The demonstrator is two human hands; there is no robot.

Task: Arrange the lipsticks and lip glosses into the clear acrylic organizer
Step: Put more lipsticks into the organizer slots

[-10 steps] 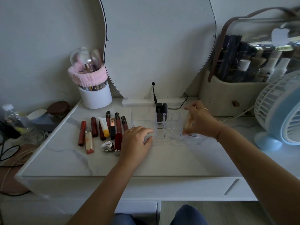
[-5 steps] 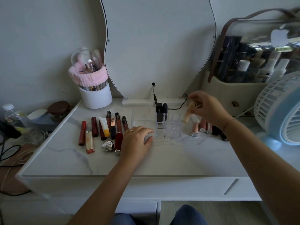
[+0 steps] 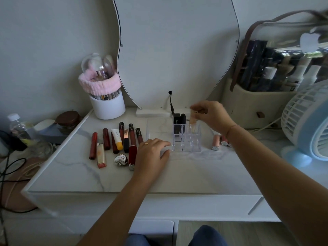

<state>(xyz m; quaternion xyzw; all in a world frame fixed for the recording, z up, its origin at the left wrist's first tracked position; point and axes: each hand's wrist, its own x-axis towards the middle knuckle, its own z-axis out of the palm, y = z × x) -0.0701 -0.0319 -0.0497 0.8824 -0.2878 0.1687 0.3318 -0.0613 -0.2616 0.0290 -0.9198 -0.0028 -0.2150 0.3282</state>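
The clear acrylic organizer stands mid-table with two black lipsticks upright in its back-left slots. My right hand pinches a pale peach lip gloss by its top, its lower end inside a back slot of the organizer. Fingers spread, my left hand rests flat on the table against the organizer's low clear front-left part. Several red and dark lipsticks and glosses lie in a row to the left. Pink tubes lie right of the organizer, partly behind my right wrist.
A white brush cup with a pink band stands at the back left, a mirror base with a cable behind the organizer. A beige cosmetics case and a blue fan fill the right. A silver heart compact lies near the lipsticks.
My right hand lifted the peach lip gloss from the tubes at the right, carried it left over the organizer and lowered it into a back slot. The left hand stayed put.
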